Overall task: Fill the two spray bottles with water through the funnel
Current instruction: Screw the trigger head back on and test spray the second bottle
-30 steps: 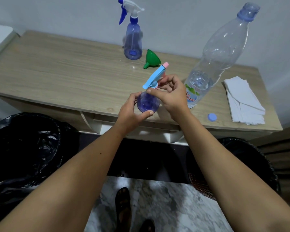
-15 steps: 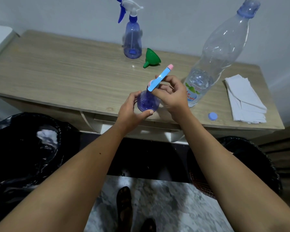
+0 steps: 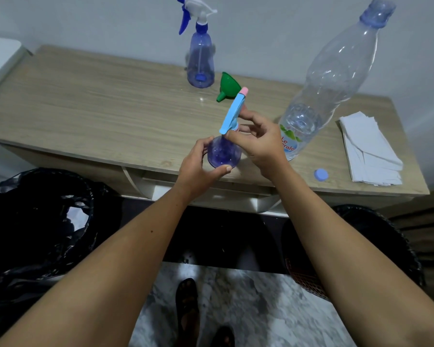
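Two spray bottles are in play. Off the bench's left end hangs a black bin bag (image 3: 39, 216). Toward the back edge, left of middle, stands the far spray bottle (image 3: 200, 62), sprayer on, upright and untouched. Just beside it to the right a green funnel (image 3: 229, 86) lies on its side. At the front edge, the left hand (image 3: 198, 166) grips the round body of the near spray bottle (image 3: 223, 154), fingers (image 3: 203, 146) curled round it and thumb across the front. The right hand (image 3: 258, 144) pinches the neck under the light-blue sprayer head (image 3: 232, 112), probably to unscrew it. Both bottles look light thin plastic that may dent under a hard squeeze, so a grip low on the body and one at the collar seems soundest. Right of the hands stands a big water bottle (image 3: 331, 78), uncapped, water only in its bottom part; tall and thin-walled, it is likely easy to tip, best taken at the waist. Its blue cap (image 3: 321, 175) lies near the front edge, and folded napkins (image 3: 368, 149) sit by the right end.
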`<state>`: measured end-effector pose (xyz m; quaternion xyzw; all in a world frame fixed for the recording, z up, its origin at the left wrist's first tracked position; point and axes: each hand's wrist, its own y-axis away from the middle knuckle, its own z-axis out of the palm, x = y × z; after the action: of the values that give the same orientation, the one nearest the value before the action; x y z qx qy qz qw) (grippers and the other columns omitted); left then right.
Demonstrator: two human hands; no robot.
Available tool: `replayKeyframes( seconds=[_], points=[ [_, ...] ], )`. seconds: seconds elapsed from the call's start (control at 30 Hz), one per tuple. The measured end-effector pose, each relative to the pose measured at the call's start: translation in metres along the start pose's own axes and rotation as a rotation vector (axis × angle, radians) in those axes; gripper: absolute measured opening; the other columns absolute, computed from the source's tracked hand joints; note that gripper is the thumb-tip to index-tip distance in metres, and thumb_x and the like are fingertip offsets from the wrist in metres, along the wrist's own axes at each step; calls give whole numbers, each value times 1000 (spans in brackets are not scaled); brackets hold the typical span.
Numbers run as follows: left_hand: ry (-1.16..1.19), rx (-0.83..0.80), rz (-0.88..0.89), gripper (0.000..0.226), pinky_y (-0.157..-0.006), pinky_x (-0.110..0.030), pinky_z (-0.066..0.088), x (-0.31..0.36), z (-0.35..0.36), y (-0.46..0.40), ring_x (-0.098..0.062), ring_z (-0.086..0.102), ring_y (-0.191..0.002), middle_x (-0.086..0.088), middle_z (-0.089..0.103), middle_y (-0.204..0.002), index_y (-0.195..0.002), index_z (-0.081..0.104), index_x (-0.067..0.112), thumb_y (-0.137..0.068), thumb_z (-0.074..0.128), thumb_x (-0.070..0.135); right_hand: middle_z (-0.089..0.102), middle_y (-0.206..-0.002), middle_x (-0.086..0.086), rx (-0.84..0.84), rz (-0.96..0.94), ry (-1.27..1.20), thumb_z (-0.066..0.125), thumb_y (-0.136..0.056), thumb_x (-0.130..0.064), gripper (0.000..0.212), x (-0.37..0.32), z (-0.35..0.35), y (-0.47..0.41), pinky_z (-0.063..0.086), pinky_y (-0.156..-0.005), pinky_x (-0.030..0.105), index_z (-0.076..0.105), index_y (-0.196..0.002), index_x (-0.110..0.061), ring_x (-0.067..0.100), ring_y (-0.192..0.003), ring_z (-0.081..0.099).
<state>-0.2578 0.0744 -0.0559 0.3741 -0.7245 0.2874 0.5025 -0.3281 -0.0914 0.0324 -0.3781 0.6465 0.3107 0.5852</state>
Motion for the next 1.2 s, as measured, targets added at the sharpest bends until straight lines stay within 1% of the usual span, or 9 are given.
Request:
replayKeyframes(
  seconds=[0.13, 0.23, 0.47, 0.53, 0.63, 0.73, 0.93, 1.1, 1.2],
  points=[
    [-6, -3, 18, 88, -109, -48, 54, -1, 0, -1, -13, 66, -127, 7, 68, -137, -143, 53, 24, -69, 94, 48, 78, -103, 10, 7, -36, -10, 91, -75, -2, 38, 3, 1, 2, 61, -85, 30, 73, -108, 6, 12, -90, 74],
    [-4, -7, 16, 87, -109, -49, 54, -2, -1, 0, -13, 66, -127, 7, 68, -136, -142, 53, 25, -69, 94, 48, 77, -99, 8, 15, -31, -7, 94, -72, -2, 41, 1, 3, 2, 61, -81, 30, 68, -102, 6, 12, -88, 74],
    [-11, -22, 11, 90, -109, -48, 55, 1, -1, 1, -13, 64, -129, 8, 66, -140, -145, 52, 24, -69, 93, 51, 75, -126, 12, -55, -77, -35, 85, -85, -1, 46, 2, -4, 6, 60, -101, 40, 71, -129, 1, 23, -111, 74],
    [-11, -20, 9, 91, -109, -47, 55, 1, -1, 1, -14, 64, -130, 7, 66, -140, -144, 52, 24, -68, 93, 52, 73, -129, 14, -67, -105, -31, 84, -86, -3, 40, 6, -4, 5, 59, -103, 47, 73, -125, 2, 29, -116, 73],
    [-10, -12, -2, 92, -111, -46, 54, 2, 0, 2, -11, 63, -130, 8, 66, -140, -144, 52, 24, -67, 92, 53, 76, -121, 15, -27, -52, -122, 83, -86, 1, 36, 10, -1, 6, 61, -95, 38, 73, -120, 6, 23, -106, 74],
    [-6, -6, -10, 92, -111, -46, 53, 3, 0, 2, -11, 64, -129, 9, 66, -139, -143, 52, 27, -65, 92, 54, 79, -115, 6, -49, 8, -194, 77, -89, 6, 35, 13, 2, 8, 60, -95, 31, 71, -123, -1, 17, -106, 74],
    [-18, -8, -24, 96, -111, -46, 54, 4, 0, 1, -10, 63, -130, 9, 66, -140, -145, 51, 26, -64, 91, 58, 70, -131, 14, -95, -42, -183, 68, -97, 6, 42, 11, 1, 8, 57, -99, 27, 63, -137, -6, 13, -116, 71],
    [-22, -13, -21, 96, -110, -45, 55, 4, 0, 2, -10, 63, -129, 9, 66, -140, -145, 51, 25, -65, 92, 56, 78, -103, -1, -89, 5, -178, 73, -90, 12, 30, 12, 0, 9, 59, -91, 27, 65, -116, -2, 13, -100, 75],
    [-24, -26, -14, 96, -109, -45, 56, 5, -1, 2, -11, 63, -130, 9, 65, -140, -146, 50, 26, -66, 91, 58, 78, -98, 3, -85, 35, -217, 76, -84, 18, 35, 7, 0, 11, 63, -90, 34, 58, -102, -6, 19, -96, 77]
  ],
)
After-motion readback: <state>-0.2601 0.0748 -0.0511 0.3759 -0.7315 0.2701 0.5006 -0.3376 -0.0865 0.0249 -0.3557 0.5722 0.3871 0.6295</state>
